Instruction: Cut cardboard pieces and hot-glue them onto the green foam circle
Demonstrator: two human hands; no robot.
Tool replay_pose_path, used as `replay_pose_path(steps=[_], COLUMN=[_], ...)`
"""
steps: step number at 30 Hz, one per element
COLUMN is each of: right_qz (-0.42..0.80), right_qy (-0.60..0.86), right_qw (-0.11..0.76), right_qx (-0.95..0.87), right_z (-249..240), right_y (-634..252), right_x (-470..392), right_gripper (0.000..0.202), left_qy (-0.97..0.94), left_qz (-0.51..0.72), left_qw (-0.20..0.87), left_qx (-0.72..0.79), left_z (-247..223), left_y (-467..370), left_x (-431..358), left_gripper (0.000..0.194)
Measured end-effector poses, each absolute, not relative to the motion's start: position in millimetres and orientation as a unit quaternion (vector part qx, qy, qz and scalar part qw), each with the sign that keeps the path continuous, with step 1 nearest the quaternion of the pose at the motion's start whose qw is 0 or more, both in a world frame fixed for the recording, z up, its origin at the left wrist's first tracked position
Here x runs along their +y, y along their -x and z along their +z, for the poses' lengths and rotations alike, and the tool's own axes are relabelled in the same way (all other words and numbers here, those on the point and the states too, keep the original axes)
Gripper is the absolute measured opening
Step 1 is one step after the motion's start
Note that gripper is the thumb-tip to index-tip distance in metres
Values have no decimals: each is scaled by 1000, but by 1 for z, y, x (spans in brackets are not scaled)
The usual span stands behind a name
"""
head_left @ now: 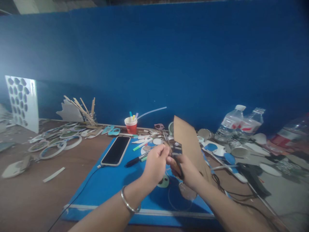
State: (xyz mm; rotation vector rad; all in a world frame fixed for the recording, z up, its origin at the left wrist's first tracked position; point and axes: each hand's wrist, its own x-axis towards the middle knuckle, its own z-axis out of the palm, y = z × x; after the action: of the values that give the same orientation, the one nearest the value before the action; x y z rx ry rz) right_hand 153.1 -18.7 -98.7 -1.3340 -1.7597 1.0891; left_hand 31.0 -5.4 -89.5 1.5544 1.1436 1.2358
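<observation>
Above the blue mat (106,190), my right hand (187,170) is closed round the dark handles of a pair of scissors (179,167), whose blades point up and away. My left hand (155,162), with a silver bangle at the wrist, is closed in a pinch right beside the scissors. What its fingers hold is hidden. Behind my right hand a brown piece of cardboard (189,137) leans upright. Under the hands lies a pale green cut-out (164,181) with dark spots.
A phone (116,150) on a cable and a black marker (136,160) lie left of my hands. Farther back stands a red and white paper cup (131,125). Paper rings (53,149) spread at left. Plastic bottles (231,122) and a hot glue gun (253,178) are at right.
</observation>
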Motion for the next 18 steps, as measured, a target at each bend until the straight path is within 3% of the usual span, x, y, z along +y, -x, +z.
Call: replay_pose_path(steps=[7, 18], right_qz=[478, 526], right_qy=[530, 549], right_qw=[261, 249], right_qx=[-649, -600], right_z=[-112, -123], right_y=[-145, -148], right_x=[-34, -38], right_gripper=[54, 51], left_qy=[-435, -392], left_qz=[460, 404], left_qw=[602, 644], left_qx=[488, 518], left_z=[-115, -122], left_y=[-25, -27], left_x=[-26, -22], left_gripper=[28, 24])
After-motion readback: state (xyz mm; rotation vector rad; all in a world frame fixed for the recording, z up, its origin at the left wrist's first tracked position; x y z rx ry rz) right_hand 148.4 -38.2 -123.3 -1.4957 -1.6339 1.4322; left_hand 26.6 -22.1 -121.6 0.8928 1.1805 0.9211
